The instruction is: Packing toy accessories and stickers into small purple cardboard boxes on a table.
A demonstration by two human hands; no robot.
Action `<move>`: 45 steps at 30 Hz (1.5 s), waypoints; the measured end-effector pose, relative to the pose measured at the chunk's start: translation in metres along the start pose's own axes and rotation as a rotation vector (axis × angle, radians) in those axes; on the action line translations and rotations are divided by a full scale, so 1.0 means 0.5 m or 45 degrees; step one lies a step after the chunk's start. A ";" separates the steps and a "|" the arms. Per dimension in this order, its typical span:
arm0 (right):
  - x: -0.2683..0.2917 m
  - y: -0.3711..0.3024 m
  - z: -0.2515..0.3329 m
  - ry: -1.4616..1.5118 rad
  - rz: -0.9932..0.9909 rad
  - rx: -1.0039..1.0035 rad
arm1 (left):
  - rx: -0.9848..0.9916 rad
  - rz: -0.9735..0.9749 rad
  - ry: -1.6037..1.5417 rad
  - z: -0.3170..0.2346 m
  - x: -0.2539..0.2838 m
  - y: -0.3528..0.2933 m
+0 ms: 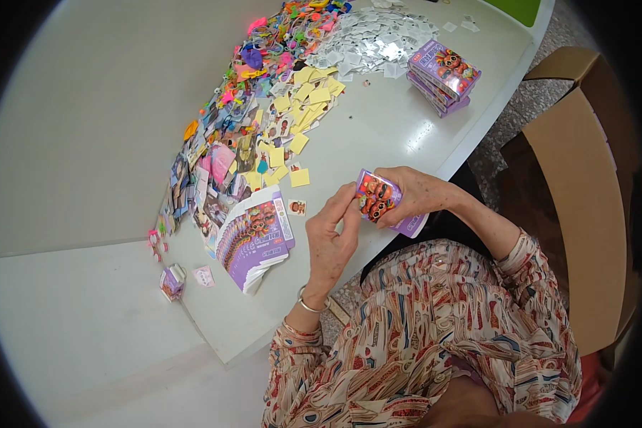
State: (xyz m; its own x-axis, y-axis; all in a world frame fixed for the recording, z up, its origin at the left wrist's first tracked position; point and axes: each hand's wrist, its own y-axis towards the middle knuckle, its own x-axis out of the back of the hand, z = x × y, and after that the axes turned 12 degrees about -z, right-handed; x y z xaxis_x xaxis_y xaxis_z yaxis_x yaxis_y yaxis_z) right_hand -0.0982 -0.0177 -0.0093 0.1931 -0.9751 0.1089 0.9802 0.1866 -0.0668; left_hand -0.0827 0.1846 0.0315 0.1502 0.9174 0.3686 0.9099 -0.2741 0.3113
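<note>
Between my hands, near the table's front edge, is a small purple printed carton (376, 194) with red cartoon figures on its face. My right hand (422, 194) grips it from the right, thumb across the front. A purple and white end of it sticks out below that hand. My left hand (333, 230) has its fingers closed at the carton's left edge; a bracelet circles that wrist. To the left lies a fanned stack of flat purple cartons (255, 242). Several made-up purple boxes (446, 70) are piled at the far right of the table.
Along the left and far side runs a heap of colourful plastic trinkets (253, 60), yellow paper squares (299, 177) and picture cards (182, 182). Clear small packets (374, 36) lie behind. A small box (172, 282) sits left. An open cardboard box (581, 192) stands right of the table.
</note>
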 end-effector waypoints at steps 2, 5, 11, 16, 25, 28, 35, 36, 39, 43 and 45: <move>0.000 -0.001 0.004 -0.021 0.003 0.009 | 0.007 -0.016 0.000 0.012 -0.007 -0.009; -0.002 -0.002 0.008 -0.060 0.010 0.021 | 0.085 0.001 -0.036 0.012 -0.003 -0.006; 0.010 0.009 0.027 -0.117 -0.063 0.079 | 0.481 0.007 -0.420 0.006 0.001 0.024; 0.061 0.082 0.063 -0.296 -0.440 -0.002 | 0.038 -0.243 0.375 0.079 0.115 0.038; -0.042 0.050 0.049 -0.976 -0.897 0.788 | -0.104 0.080 1.498 0.167 0.283 0.034; -0.111 0.016 0.033 -0.872 -0.744 0.781 | -0.165 0.171 1.352 0.176 0.302 0.073; -0.183 0.022 0.049 -0.553 -0.546 0.404 | -0.020 -0.137 0.609 0.073 0.217 0.112; -0.184 0.026 0.054 -0.548 -0.592 0.379 | 0.303 -0.098 0.342 0.045 0.180 0.107; -0.181 0.030 0.056 -0.559 -0.688 0.351 | 0.210 -0.136 0.202 0.036 0.085 0.090; -0.154 0.027 0.052 -0.547 -0.701 0.213 | -0.137 -0.182 0.257 0.033 0.027 0.083; -0.148 0.021 0.057 -0.524 -0.674 0.132 | -0.119 -0.198 0.230 0.021 0.016 0.081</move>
State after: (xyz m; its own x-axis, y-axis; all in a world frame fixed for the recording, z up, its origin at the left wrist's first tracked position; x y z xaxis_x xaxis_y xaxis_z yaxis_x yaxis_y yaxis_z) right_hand -0.1010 0.0598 0.0103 -0.3332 -0.8169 0.4708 0.9424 -0.2732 0.1930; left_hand -0.0408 0.1837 0.0380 -0.0678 0.8863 0.4582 0.8757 -0.1672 0.4531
